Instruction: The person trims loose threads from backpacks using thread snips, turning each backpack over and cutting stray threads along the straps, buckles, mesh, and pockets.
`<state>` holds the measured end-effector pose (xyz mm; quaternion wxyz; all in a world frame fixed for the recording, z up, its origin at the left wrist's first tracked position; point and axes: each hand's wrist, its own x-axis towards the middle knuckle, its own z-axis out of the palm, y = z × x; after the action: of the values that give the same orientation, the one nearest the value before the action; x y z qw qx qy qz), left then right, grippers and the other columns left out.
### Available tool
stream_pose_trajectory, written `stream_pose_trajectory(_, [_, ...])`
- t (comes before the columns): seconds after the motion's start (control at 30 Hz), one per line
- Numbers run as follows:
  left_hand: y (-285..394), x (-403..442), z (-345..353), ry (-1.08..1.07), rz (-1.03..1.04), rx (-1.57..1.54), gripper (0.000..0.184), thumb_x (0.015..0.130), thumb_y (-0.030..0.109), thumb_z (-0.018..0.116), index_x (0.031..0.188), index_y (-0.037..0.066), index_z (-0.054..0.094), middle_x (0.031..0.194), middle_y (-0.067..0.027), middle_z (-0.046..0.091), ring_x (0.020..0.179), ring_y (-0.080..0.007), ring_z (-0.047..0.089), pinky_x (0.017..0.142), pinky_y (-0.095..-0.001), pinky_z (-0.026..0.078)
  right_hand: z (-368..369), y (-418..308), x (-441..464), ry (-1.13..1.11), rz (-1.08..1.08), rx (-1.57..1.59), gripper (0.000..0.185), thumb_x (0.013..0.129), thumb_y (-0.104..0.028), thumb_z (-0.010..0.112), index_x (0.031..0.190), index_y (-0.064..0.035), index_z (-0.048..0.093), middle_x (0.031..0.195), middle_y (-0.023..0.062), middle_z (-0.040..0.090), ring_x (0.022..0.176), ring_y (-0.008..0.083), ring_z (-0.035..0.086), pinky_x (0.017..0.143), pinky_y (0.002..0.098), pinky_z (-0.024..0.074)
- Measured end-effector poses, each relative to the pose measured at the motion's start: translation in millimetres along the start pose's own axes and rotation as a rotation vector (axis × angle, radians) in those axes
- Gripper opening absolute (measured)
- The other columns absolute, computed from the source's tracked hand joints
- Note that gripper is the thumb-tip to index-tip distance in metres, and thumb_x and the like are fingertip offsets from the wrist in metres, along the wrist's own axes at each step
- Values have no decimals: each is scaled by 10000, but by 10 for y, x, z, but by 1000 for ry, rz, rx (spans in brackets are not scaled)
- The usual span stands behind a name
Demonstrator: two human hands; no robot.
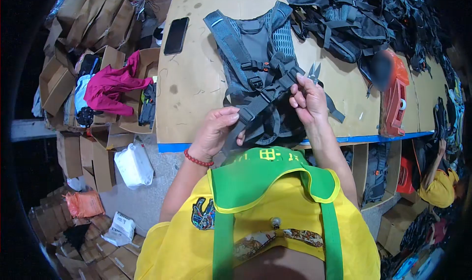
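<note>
A dark grey backpack (253, 32) lies on the table in front of me, its padded shoulder straps upward. Across its lower part runs a black webbing strap with a side-release buckle (269, 92), which looks fastened. My left hand (216, 130) pinches the strap's left end beside a plastic slider (247, 115). At the other end, my right hand (310, 100) is closed with thumb and fingers on the webbing. The metal blades of small snips (315, 70) point up just beyond my right hand; whether its palm holds their handles is hidden.
A phone (176, 36) lies at the table's left. More black backpacks (344, 27) are heaped at the back right, near a red tape dispenser (395, 108). Cardboard boxes (56, 86) and a white bag (133, 166) stand at left. Another person (437, 186) is at far right.
</note>
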<state>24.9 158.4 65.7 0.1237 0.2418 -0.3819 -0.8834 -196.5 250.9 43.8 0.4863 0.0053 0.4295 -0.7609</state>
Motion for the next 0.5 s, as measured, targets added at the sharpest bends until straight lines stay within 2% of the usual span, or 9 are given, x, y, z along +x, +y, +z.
stream_pose_trajectory(0.03, [-23,6,-38,-14,-12,-5,238,833,184,557,954,-21,580,700,-116,602,564,-187,580,550,-301,483,-13,-6,-3,4,-4,-1,178,826,-159,598,696,-62,525,593,67,553,333,69,313,366,244,317])
stream_pose_trajectory(0.13, [-114,-51,-63,-37,-64,24,308,841,168,560,1079,-28,551,869,-109,631,769,-179,614,725,-294,488,-60,-25,-3,31,-34,2,171,821,-161,606,709,-61,523,588,67,549,329,67,301,366,243,309])
stream_pose_trajectory(0.23, [-222,-129,-107,-222,37,653,405,840,137,566,1209,-10,488,1037,-88,613,959,-166,575,883,-282,422,-183,-69,47,92,-93,6,176,817,-155,606,705,-52,520,575,67,541,324,70,289,367,252,300])
stream_pose_trajectory(0.27, [-247,-135,-141,-278,63,728,418,833,102,570,1233,13,489,1099,-88,595,1043,-164,536,932,-273,379,-252,-83,80,94,-108,8,179,818,-152,605,700,-48,519,573,67,539,324,73,290,367,255,301])
stream_pose_trajectory(0.37, [-179,-207,-69,-63,-144,366,351,823,81,565,1162,-4,544,1039,-97,616,986,-159,564,894,-276,414,-419,-124,130,142,-139,8,192,821,-144,598,689,-31,519,577,80,541,329,83,297,372,263,292])
stream_pose_trajectory(0.4, [-243,-187,-202,72,-86,333,243,809,63,568,1038,-10,603,935,-88,638,842,-143,608,788,-259,470,-474,-134,143,137,-143,23,193,824,-145,597,690,-29,519,581,82,541,329,85,296,373,264,289])
stream_pose_trajectory(0.5, [-344,-142,-524,460,-20,297,150,801,60,566,932,3,609,797,-61,630,670,-125,607,645,-237,491,-646,-140,170,147,-141,55,195,835,-154,590,698,-33,523,602,83,545,338,87,294,383,264,293])
